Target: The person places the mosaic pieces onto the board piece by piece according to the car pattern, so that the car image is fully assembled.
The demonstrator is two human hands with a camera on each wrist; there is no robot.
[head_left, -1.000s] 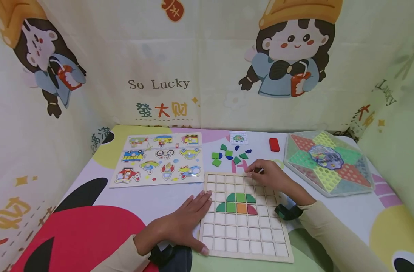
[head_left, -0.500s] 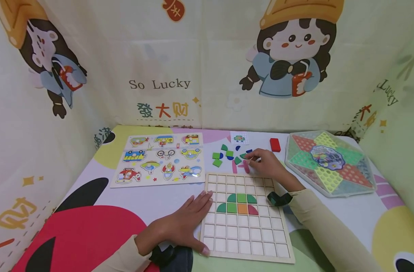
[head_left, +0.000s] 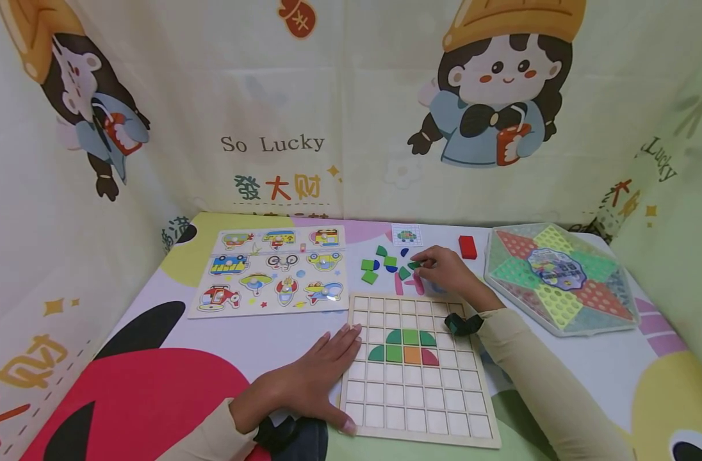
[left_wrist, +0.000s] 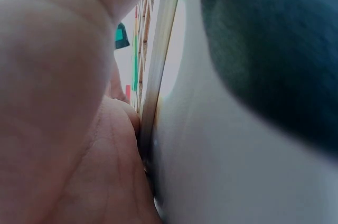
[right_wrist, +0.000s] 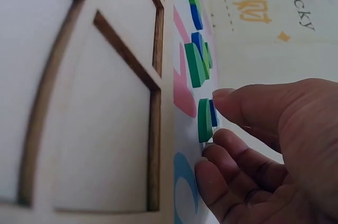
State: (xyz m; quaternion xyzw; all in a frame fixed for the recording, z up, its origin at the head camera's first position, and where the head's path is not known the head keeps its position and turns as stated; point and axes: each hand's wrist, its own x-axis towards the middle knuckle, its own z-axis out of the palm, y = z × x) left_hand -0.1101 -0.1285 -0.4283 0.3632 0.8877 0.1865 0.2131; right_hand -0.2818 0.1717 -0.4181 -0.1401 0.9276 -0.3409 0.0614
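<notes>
Left hand [head_left: 315, 379] rests, fingers straight, on the left edge of the wooden grid board [head_left: 414, 392], unchanged. Right hand [head_left: 446, 269], earlier over the far edge, now reaches beyond, thumb and fingertips at a blue tile [right_wrist: 213, 113] beside a green tile [right_wrist: 203, 121]; whether it grips is unclear.

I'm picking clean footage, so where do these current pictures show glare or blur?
Head: mostly clear, small glare on the vehicle puzzle; left wrist: blurred dark shape at right, overbright patch beside the grid board; right wrist: slightly soft overall.
</notes>
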